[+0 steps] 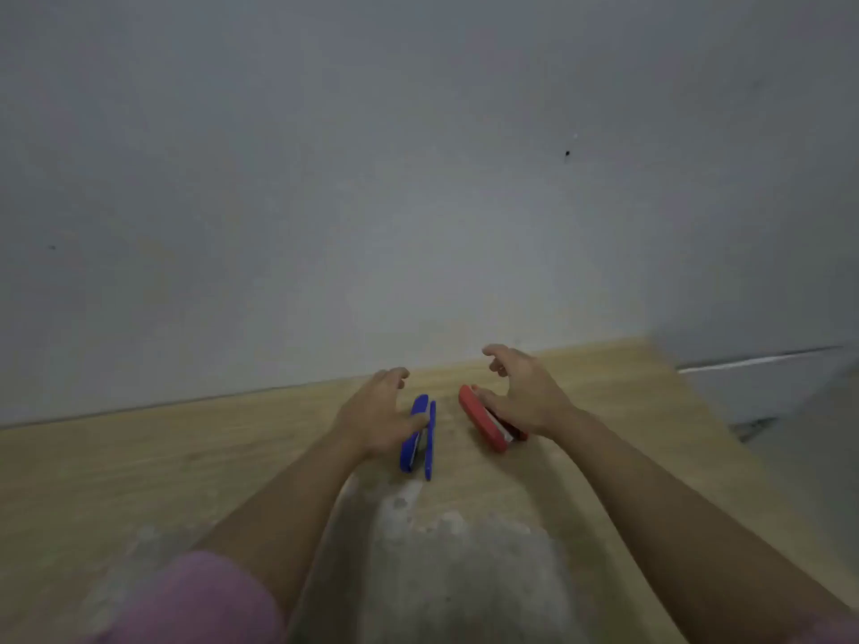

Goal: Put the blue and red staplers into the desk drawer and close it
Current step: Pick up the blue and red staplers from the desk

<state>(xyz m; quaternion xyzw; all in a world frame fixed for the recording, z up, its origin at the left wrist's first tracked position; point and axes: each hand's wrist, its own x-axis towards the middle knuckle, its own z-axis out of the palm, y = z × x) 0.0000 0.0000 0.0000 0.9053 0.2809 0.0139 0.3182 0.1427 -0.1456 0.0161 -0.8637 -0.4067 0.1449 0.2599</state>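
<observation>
The blue stapler (417,440) lies on the wooden desk (139,457), its jaws slightly apart, long axis pointing away from me. My left hand (376,413) hovers at its left side with fingers spread and curled, the thumb resting on the stapler's top. The red stapler (479,418) lies tilted to the right of the blue one. My right hand (525,395) is over its right side, fingers apart, thumb touching its top edge. Neither hand is closed around a stapler. No drawer is in view.
A plain grey wall (418,178) rises right behind the desk's far edge. The desk's right edge (697,402) drops off to a grey floor. A worn pale patch (441,550) marks the desk surface near me. A pink sleeve (200,601) shows at bottom left.
</observation>
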